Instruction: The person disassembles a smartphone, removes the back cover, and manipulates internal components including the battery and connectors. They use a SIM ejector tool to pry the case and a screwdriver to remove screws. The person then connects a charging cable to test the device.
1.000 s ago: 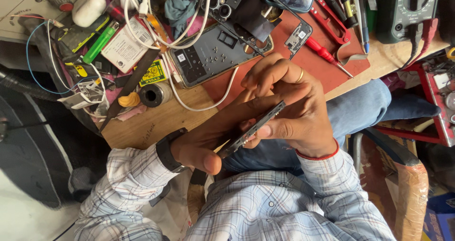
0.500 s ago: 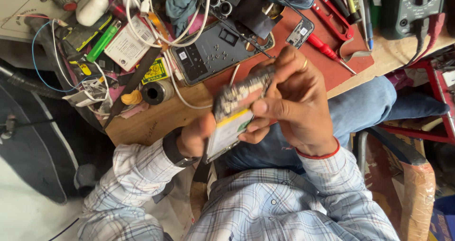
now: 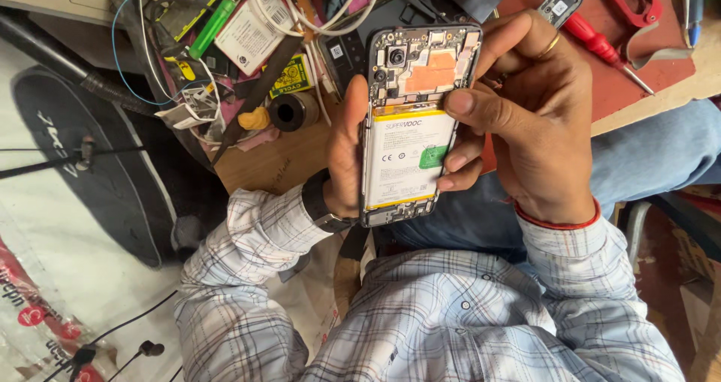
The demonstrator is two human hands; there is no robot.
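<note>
Since the earlier frame we have turned the opened black smartphone with its back cover off (image 3: 409,123) from nearly edge-on to fully face-up toward us, so its white rectangular battery (image 3: 405,159), its orange tape patch and its small camera lens now show plainly. We hold it upright between both hands, above our lap and in front of the tabletop edge. Our left hand (image 3: 344,157), with a dark watch band at the wrist, lies along the phone's left side, thumb stretched up the edge and palm behind it, so its grip is closed on the phone. Our right hand (image 3: 533,119) closes on the right side: the thumb presses the upper right of the battery, two fingertips rest on its lower right beside a green sticker, and a finger with a gold ring curls over the top corner. Nearest us are our checked white and blue shirt sleeves and blue jeans. Beyond the phone, on the brown wooden tabletop (image 3: 278,160), sits a small black cylindrical part (image 3: 291,111) beside a yellow-handled tool. Farther back lie tangled white cables (image 3: 319,14), a green tube-shaped lighter (image 3: 214,23) and a yellow label. On the dark red mat (image 3: 616,89) to the right rest a red-handled screwdriver (image 3: 604,50) and another black phone frame (image 3: 563,3).
</note>
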